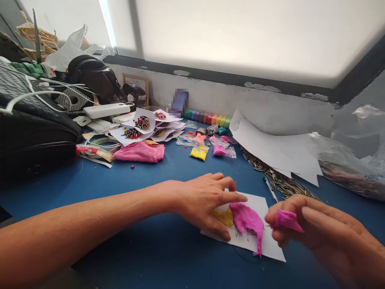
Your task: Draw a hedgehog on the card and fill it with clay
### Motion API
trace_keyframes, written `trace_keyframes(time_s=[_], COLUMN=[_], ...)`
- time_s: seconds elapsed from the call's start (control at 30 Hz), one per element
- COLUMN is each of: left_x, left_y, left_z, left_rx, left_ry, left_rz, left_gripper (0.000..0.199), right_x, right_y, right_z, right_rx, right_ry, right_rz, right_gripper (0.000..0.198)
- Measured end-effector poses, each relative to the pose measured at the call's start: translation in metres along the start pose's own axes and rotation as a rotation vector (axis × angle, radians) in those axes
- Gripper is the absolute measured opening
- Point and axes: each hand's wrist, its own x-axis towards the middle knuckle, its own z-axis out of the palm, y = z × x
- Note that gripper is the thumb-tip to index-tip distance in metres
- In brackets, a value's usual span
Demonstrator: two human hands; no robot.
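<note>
My left hand [207, 202] rests spread on a white sheet of paper [272, 243] that lies on the blue table, its thumb and fingers apart. A drawing in dark lines shows partly on the sheet. Pink modelling clay [248, 220] is spread flat over much of it, with a thin strip trailing down past the lower edge of the drawing. Beside my left hand, a patch of yellow clay [225, 217] covers another part, half hidden by my fingers. Just right of the sheet, my right hand [325, 233] is raised and holds a torn piece of pink clay [288, 220] between thumb and fingers.
Behind the sheet lie a yellow clay packet [199, 153] and a pink clay packet [221, 150]. Sunflower seeds [279, 180] and a pen [271, 190] lie at right, near blank paper [270, 146]. A pink cloth [140, 152], finished seed pictures [141, 122] and a black bag [36, 136] stand left.
</note>
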Motion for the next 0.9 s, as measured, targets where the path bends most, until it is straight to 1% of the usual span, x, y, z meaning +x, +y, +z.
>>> trace_keyframes(time_s=[0.07, 0.1, 0.17, 0.23, 0.33, 0.4, 0.53, 0.6, 0.7, 0.8, 0.9], left_x=[0.000, 0.000, 0.000, 0.000, 0.000, -0.001, -0.002, -0.002, -0.001, -0.001, -0.001], left_y=[0.000, 0.001, 0.001, 0.001, 0.001, 0.000, 0.000, 0.000, 0.001, 0.002, 0.002], left_z=[-0.001, -0.001, -0.001, -0.001, -0.001, -0.001, 0.000, 0.000, 0.000, -0.001, -0.001], left_rx=[-0.005, -0.007, -0.007, -0.008, -0.007, -0.006, -0.005, 0.001, 0.004, 0.004, 0.009], left_ry=[-0.006, -0.008, -0.009, -0.010, -0.010, -0.010, -0.011, -0.011, -0.015, -0.023, -0.021], left_rz=[-0.004, -0.006, -0.009, -0.012, -0.013, -0.008, -0.006, -0.014, -0.021, -0.025, -0.030], left_gripper=[0.077, 0.077, 0.077, 0.078, 0.078, 0.077, 0.078, 0.078, 0.077, 0.078, 0.077], right_x=[0.000, 0.000, -0.001, -0.002, -0.003, -0.003, -0.003, -0.003, -0.003, -0.002, 0.000], right_y=[0.002, 0.005, 0.011, 0.018, 0.023, 0.023, 0.019, 0.019, 0.022, 0.026, 0.027], right_z=[-0.001, -0.002, -0.004, -0.007, -0.010, -0.012, -0.012, -0.009, -0.003, 0.003, 0.008], right_rx=[-0.090, -0.160, -0.313, -0.470, -0.679, -0.776, -0.951, -1.024, -1.109, -1.173, -1.122], right_ry=[0.021, 0.014, -0.041, -0.087, -0.086, -0.091, -0.188, -0.218, -0.252, -0.277, -0.235], right_rz=[0.004, 0.012, 0.024, -0.009, -0.153, -0.246, -0.453, -0.571, -0.690, -0.734, -0.726], right_gripper=[0.047, 0.047, 0.037, 0.035, 0.031, 0.028, 0.018, 0.012, 0.019, 0.016, 0.017])
